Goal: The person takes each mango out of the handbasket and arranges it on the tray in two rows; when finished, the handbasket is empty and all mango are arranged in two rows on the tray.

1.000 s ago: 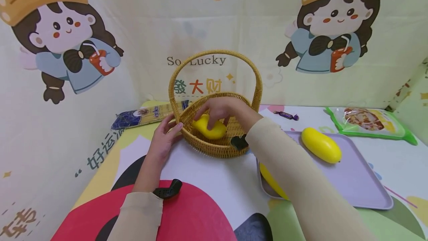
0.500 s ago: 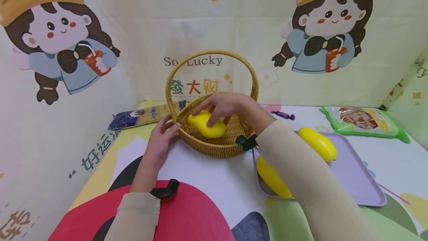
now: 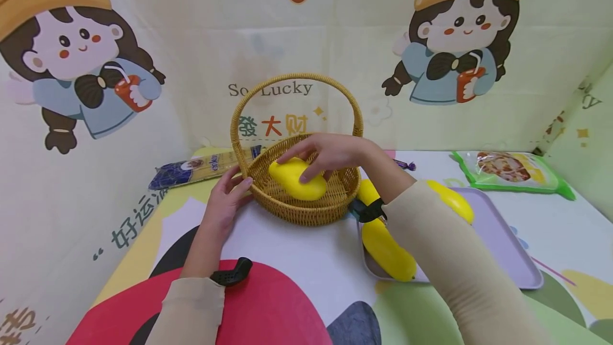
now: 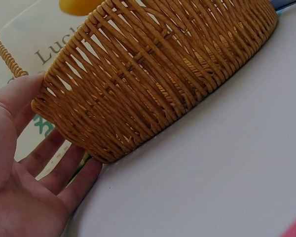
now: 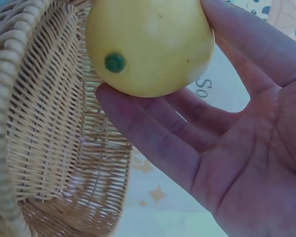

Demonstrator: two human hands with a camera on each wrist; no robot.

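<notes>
My right hand [image 3: 330, 157] holds a yellow mango [image 3: 299, 181] over the wicker basket [image 3: 311, 216], thumb on one side and fingers on the other. In the right wrist view, the mango [image 5: 148, 44] shows a green stem end, with the fingertips under it and the basket's woven inside [image 5: 44, 108] at left. My left hand [image 3: 225, 201] grips the basket's left side near the foot of its handle. In the left wrist view, the left thumb lies at the basket [image 4: 153, 74] rim and the other fingers reach along the outer wall.
A lilac tray [image 3: 503, 249] on the right holds more yellow mangoes [image 3: 388, 252], partly behind the right forearm. Behind stand a green-edged food bag [image 3: 512, 172] and a purple-wrapped candy [image 3: 407, 165]. A blue and gold noodle packet [image 3: 201, 168] lies left of the basket.
The whole scene has shifted left in the head view. The right hand and mango have moved slightly right relative to the basket, and more of the tray's mangoes shows. The left hand keeps its hold.
</notes>
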